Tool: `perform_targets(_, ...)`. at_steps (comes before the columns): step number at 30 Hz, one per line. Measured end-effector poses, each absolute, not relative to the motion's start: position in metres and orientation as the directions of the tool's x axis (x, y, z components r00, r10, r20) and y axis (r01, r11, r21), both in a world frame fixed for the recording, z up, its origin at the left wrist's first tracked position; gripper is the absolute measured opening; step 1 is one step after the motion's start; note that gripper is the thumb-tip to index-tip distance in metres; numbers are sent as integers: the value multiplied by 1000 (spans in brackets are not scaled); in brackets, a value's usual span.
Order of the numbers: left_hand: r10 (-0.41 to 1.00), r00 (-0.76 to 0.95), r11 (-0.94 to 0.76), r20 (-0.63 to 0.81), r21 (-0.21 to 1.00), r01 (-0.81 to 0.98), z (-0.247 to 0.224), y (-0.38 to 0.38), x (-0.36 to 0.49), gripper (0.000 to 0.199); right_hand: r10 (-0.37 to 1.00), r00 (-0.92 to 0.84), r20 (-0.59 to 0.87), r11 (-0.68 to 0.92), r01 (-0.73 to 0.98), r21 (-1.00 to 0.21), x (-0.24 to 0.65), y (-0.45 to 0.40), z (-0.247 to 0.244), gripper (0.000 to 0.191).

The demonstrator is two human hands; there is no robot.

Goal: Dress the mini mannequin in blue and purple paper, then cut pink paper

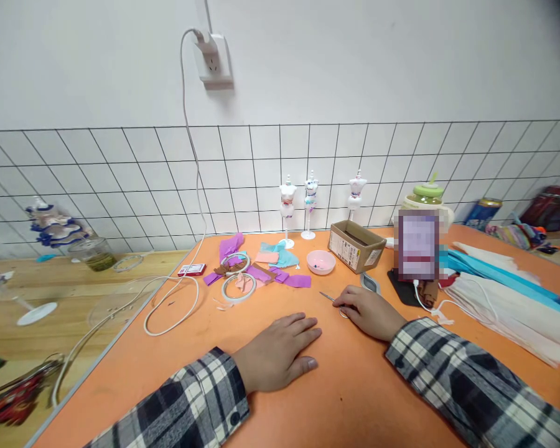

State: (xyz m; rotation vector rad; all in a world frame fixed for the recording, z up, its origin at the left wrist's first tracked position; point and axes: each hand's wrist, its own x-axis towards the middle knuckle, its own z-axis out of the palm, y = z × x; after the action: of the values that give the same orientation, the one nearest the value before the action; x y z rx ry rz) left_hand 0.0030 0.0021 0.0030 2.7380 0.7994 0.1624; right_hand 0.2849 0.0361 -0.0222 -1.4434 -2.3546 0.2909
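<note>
My left hand [282,353] lies flat on the orange tabletop [345,398], fingers stretched out and nothing in it. To its right, my right hand [366,309] is closed on a small pair of scissors [327,297] close to the table. Their thin blades point left, and part of a ring handle shows under the fingers. Behind the hands stand a pink bowl [321,264] with small bits in it and an open cardboard box [354,247]. Left of the bowl lie purple crepe strips [295,280], a light blue piece [285,255] and two white tape rolls [239,287].
Three small white dress forms [287,198] stand near the tiled wall. On the right, a propped phone [418,246] stands before a green-lidded bottle [428,191], near long white and blue strips [504,305]. A white cable [196,298] loops over the left table edge.
</note>
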Motion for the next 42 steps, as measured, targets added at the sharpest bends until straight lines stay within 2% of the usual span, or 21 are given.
perform_targets(42,532,846,-818,41,284,501,1,0,4,56,884,-423,200,468,808,-358,283,36,-20,29)
